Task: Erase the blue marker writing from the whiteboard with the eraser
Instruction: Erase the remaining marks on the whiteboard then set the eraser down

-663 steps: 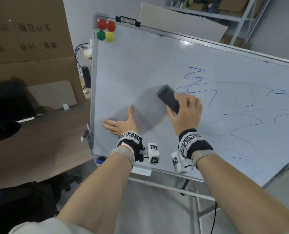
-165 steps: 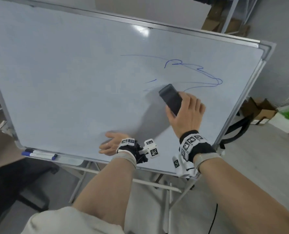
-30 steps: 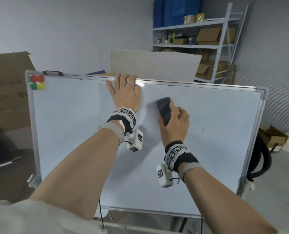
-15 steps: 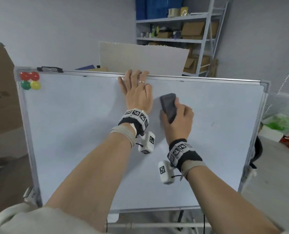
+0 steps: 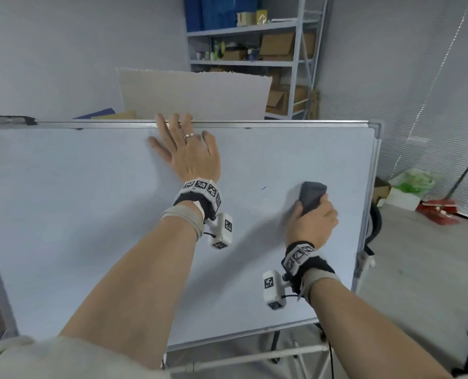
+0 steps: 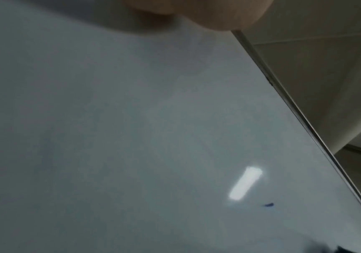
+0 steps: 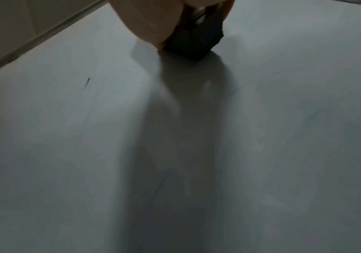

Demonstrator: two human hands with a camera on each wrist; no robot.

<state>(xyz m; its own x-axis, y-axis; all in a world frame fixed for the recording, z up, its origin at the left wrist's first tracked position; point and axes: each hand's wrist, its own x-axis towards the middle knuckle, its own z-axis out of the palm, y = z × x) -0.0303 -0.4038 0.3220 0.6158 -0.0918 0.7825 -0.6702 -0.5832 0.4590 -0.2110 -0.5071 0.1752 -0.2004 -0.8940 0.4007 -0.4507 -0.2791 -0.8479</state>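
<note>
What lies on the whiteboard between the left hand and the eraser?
One short blue mark, on otherwise bare whiteboard between the left hand and the eraser gripped by the right hand; the head view shows it.

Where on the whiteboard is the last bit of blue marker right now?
In the head view, the small blue mark sits on the whiteboard right of centre, between the left hand and the eraser gripped by the right hand.
</note>
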